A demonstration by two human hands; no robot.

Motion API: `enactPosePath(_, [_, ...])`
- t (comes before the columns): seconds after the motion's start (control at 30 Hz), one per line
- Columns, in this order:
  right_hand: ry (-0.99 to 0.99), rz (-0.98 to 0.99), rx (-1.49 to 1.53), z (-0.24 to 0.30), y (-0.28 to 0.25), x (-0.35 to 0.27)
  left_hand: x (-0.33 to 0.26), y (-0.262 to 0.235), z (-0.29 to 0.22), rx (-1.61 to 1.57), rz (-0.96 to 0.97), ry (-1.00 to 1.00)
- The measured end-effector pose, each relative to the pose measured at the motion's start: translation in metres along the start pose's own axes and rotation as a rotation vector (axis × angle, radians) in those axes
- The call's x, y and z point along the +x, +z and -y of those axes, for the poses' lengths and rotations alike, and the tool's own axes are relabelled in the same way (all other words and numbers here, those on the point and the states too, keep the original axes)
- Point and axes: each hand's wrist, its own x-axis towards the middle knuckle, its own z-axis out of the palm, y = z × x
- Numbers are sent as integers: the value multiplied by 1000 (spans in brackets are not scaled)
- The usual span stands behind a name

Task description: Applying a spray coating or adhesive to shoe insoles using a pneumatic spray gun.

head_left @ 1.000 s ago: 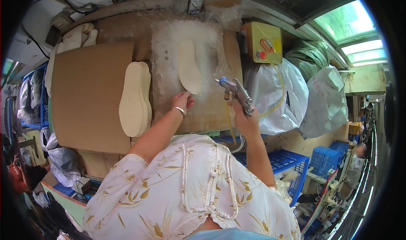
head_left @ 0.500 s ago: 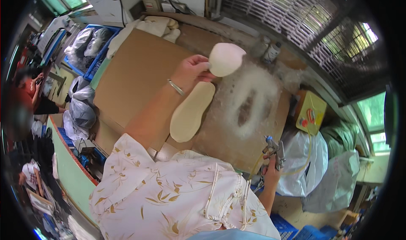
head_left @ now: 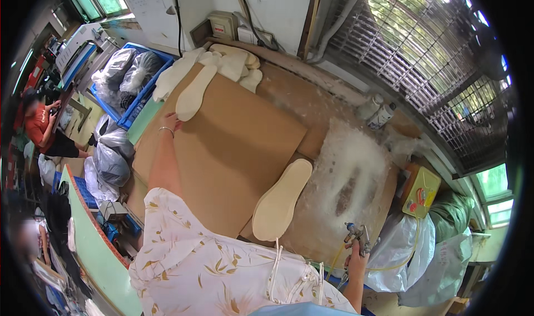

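At the far left of a brown cardboard sheet [head_left: 239, 132], my left hand [head_left: 173, 122] pinches the near end of a cream shoe insole [head_left: 196, 96]. The insole's other end points away toward a pile of pale pieces. A second cream insole [head_left: 282, 200] lies close to my body, across the sheet's right edge. Low on the right, my right hand [head_left: 355, 260] is wrapped round a metal spray gun [head_left: 359, 239] with a blue part at its front. A yellowish hose runs from the gun.
White spray residue [head_left: 353, 177] coats the board on the right, around a bare sole-shaped patch. Bottles [head_left: 381, 115] stand behind it, and a yellow can [head_left: 421, 193] sits at right. Pale insole pieces [head_left: 225, 63] lie stacked at the back. A blue crate [head_left: 133, 113] holds bagged goods; another person [head_left: 41, 124] stands far left.
My left hand has carried its insole leftward, from beside the sprayed area to the far left of the cardboard. My right hand keeps hold of the spray gun. The whole view has shifted.
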Motion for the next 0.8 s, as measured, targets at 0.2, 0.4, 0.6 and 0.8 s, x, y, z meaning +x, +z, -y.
enactPosePath(0.2, [7,-87,-38,13,17,0,57,-3,-3,-211,-24,30])
enactPosePath(0.4, [-18,-93,-35,25,28,4,78,-22,-15,-52,-43,56])
enactPosePath(0.6, [10,-80,-69,27,33,2,76,-25,-14,-175,-136,67])
enactPosePath(0.8, [-2,-111,-69,22,27,1,76,-24,-4,-293,-116,18])
